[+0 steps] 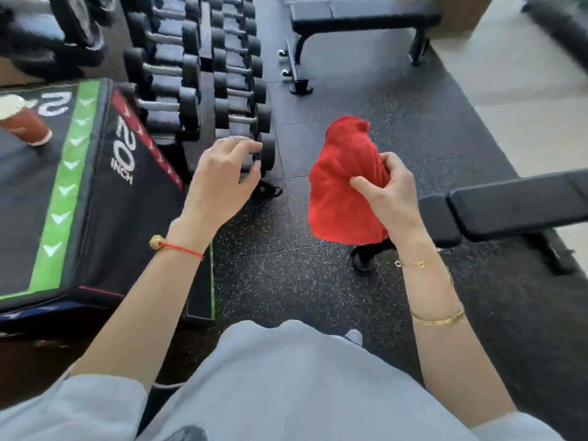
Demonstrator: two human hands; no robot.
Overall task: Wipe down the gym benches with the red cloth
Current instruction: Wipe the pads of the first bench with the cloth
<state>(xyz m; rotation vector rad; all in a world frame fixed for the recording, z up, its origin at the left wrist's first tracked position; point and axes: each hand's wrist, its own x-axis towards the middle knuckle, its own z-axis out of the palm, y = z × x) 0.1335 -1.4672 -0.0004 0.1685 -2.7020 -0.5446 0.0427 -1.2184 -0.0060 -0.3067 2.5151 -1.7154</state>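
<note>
My right hand (389, 189) grips the red cloth (343, 183), which hangs bunched in the air above the dark floor. To the left of the cloth my left hand (222, 173) hovers empty, fingers spread and slightly curled. A black padded bench (515, 202) stands at the right, just beyond my right hand, its near end partly behind my wrist. A second black bench (366, 17) stands farther off at the top of the view.
A rack of black dumbbells (203, 68) runs along the left centre, close to my left hand. A black plyo box marked 20 INCH (95, 186) stands at the left with a brown cup (24, 120) on top. Speckled rubber floor (286, 281) lies between the benches.
</note>
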